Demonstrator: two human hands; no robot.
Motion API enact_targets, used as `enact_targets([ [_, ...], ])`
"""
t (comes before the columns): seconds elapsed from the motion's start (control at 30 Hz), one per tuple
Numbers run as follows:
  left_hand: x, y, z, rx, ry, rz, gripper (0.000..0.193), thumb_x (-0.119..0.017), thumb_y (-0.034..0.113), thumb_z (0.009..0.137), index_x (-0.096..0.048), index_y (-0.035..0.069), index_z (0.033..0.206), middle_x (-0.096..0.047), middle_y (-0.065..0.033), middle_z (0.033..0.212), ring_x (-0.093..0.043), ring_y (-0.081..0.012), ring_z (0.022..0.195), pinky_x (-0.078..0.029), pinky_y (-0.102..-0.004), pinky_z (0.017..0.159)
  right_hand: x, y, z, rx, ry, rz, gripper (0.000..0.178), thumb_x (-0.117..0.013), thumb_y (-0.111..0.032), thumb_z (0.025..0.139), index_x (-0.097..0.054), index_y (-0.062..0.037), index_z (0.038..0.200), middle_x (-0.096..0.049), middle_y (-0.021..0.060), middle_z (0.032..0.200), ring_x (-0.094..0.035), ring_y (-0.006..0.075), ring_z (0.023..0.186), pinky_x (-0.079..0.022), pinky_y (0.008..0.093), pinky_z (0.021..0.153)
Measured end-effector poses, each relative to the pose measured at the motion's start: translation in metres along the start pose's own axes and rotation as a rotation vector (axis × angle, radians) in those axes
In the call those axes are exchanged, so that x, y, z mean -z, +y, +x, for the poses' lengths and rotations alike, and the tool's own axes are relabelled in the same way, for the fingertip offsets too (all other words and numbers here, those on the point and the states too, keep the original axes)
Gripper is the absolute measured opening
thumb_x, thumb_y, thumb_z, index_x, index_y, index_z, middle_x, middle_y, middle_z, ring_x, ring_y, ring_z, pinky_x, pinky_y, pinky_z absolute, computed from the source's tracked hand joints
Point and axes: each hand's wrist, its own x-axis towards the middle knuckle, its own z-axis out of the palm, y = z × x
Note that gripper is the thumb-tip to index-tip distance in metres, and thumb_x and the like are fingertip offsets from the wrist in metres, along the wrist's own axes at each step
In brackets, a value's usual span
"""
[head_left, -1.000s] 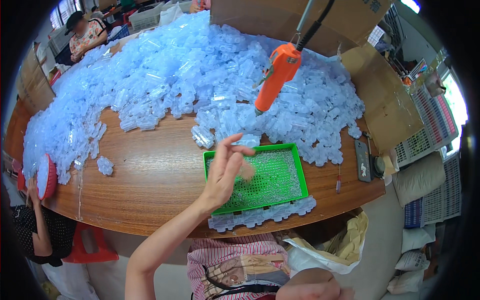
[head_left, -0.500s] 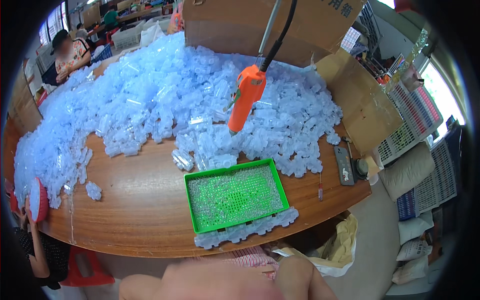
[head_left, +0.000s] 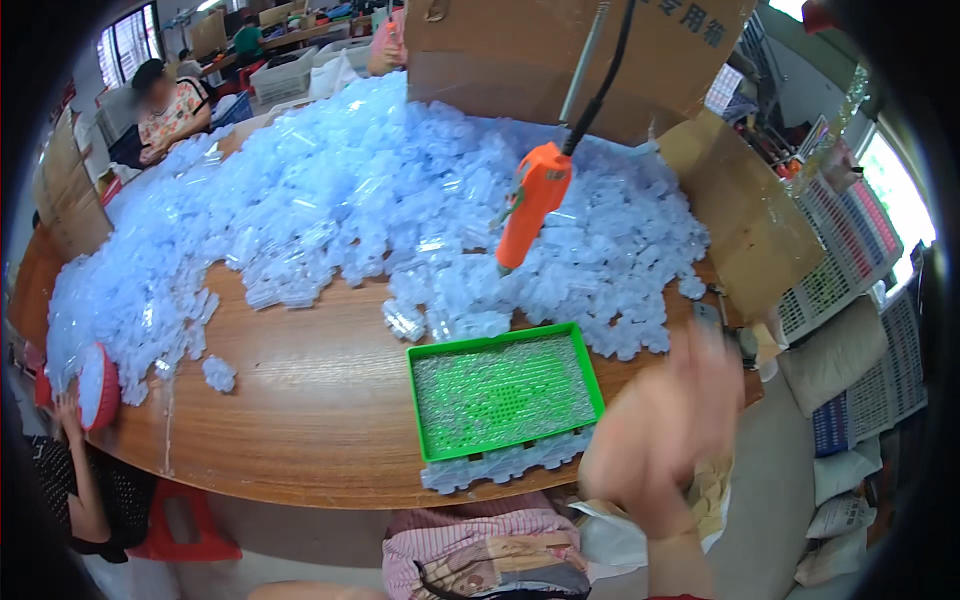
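My right hand (head_left: 655,430) is raised over the table's front right edge, just right of a green tray (head_left: 416,405). Motion smears its fingers, and nothing can be made out in them. Many small silvery metal pieces (head_left: 500,390) cover the perforated floor of the tray. Along the tray's near side lies a row of clear plastic parts (head_left: 505,463). An orange electric screwdriver (head_left: 535,205) hangs by its cord above the tray's far side, tip downward. My left hand is out of the picture; a strip of skin shows at the lower edge.
A large heap of clear bluish plastic parts (head_left: 330,190) covers the table's far half. Behind it stands a cardboard box (head_left: 520,70). A phone (head_left: 707,318) lies partly behind my hand. At left, a person's hand (head_left: 68,415) touches a red basket (head_left: 108,390); another person (head_left: 172,115) sits farther back.
My right hand has come up over the table's right side; the blurred skin at the lower middle is gone. The whole view has shifted, so the tray and screwdriver appear farther right.
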Motion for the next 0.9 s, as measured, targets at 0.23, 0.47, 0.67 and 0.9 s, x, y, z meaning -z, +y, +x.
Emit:
enact_targets([
  [0.23, -0.032, -0.022, -0.122, 1.208, -1.107, -0.355, 0.039, -0.061, 0.025, 0.089, -0.049, -0.004, 0.112, -0.052, -0.0205, 0.11, -0.047, -0.0374, 0.104, -0.039, -0.0454, 0.092, -0.051, 0.114, 0.036, -0.717, -0.592, 0.625, 0.062, -0.073, -0.027, 0.082, -0.045, -0.0031, 0.132, -0.056, 0.0105, 0.123, -0.051, 0.0172, 0.113, -0.036, 0.0348, 0.101],
  [0.47, -0.039, -0.021, -0.141, 1.212, -1.501, -0.32, 0.06, -0.064, 0.041, 0.087, -0.05, -0.007, 0.119, -0.043, -0.0243, 0.118, -0.034, -0.0384, 0.117, -0.028, -0.0491, 0.102, -0.083, 0.125, 0.017, -0.602, -0.499, 0.366, 0.035, -0.078, -0.028, 0.078, -0.065, -0.0047, 0.101, -0.064, 0.0032, 0.093, -0.059, 0.0111, 0.083, -0.047, 0.0277, 0.075],
  [0.67, -0.045, -0.013, -0.151, 0.99, -1.563, -0.186, 0.064, -0.073, 0.046, 0.077, -0.053, -0.006, 0.109, -0.046, -0.0204, 0.106, -0.038, -0.0361, 0.105, -0.033, -0.0478, 0.096, -0.096, 0.122, -0.003, -0.693, -0.326, 0.359, 0.046, -0.067, -0.044, 0.083, -0.061, -0.0013, 0.099, -0.066, 0.0097, 0.093, -0.063, 0.0153, 0.079, -0.055, 0.0333, 0.068],
  [0.9, -0.044, -0.015, -0.14, 1.083, -1.62, -0.237, 0.057, -0.077, 0.044, 0.074, -0.054, -0.004, 0.094, -0.048, -0.0175, 0.098, -0.041, -0.0321, 0.1, -0.037, -0.0424, 0.09, -0.072, 0.083, -0.004, -0.791, -0.172, 0.503, 0.043, -0.057, -0.043, 0.088, -0.058, -0.0005, 0.095, -0.061, 0.0117, 0.075, -0.061, 0.0158, 0.055, -0.054, 0.0303, 0.054],
])
